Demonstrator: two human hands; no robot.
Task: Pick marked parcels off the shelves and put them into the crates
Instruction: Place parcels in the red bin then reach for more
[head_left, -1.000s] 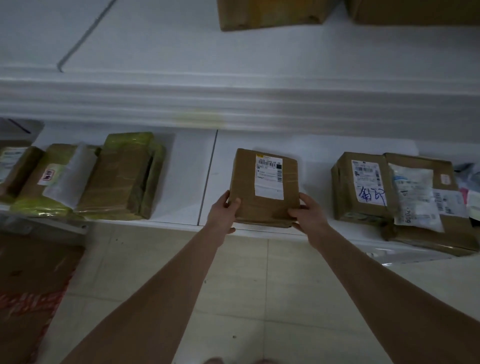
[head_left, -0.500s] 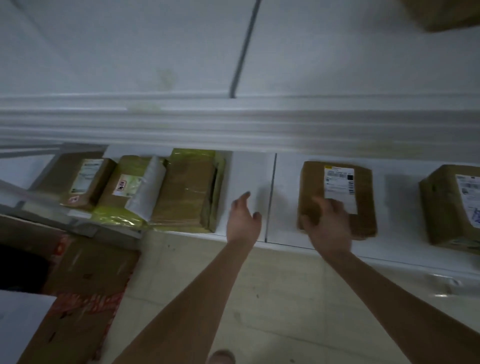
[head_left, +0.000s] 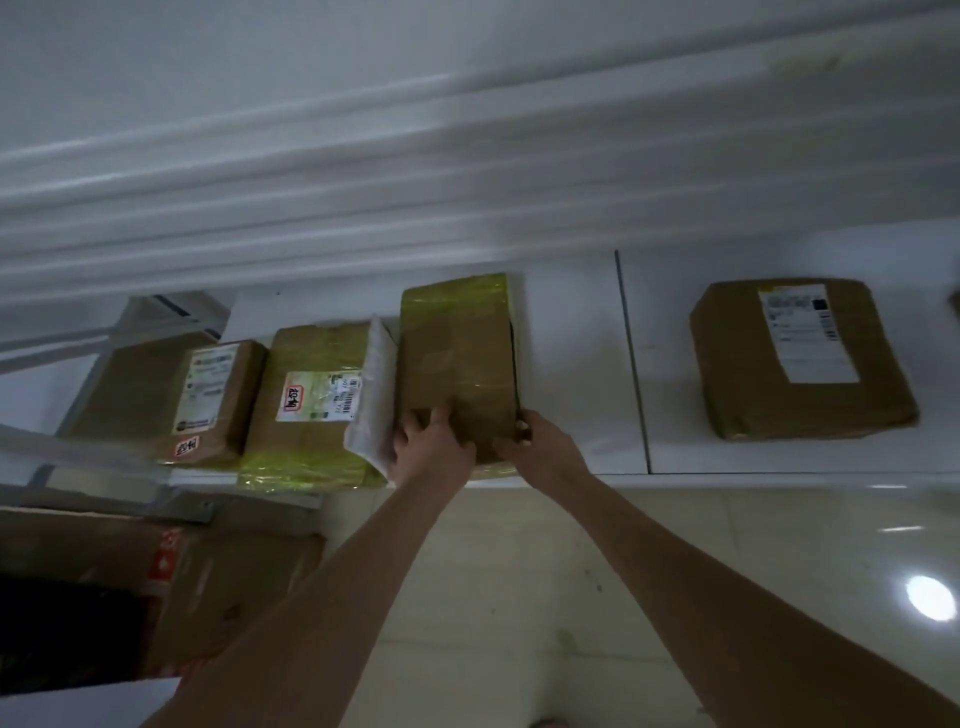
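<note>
A brown parcel with yellow-green tape (head_left: 457, 358) lies on the low white shelf (head_left: 576, 374). My left hand (head_left: 428, 447) grips its near left corner and my right hand (head_left: 537, 449) grips its near right corner. Left of it lies a parcel with a red marked label (head_left: 311, 400) and a loose white sheet standing against it. Further left sits another brown parcel with a red sticker (head_left: 187, 400). The labelled brown parcel (head_left: 800, 358) lies alone on the shelf to the right.
An upper white shelf edge (head_left: 467, 171) overhangs the parcels. A large cardboard box with red print (head_left: 156, 587) stands on the tiled floor (head_left: 571, 597) at lower left. A metal shelf frame (head_left: 78, 374) is at the far left.
Both hands let go of the labelled parcel, left it on the shelf, moved left and took hold of the yellow-taped parcel. The view swung left.
</note>
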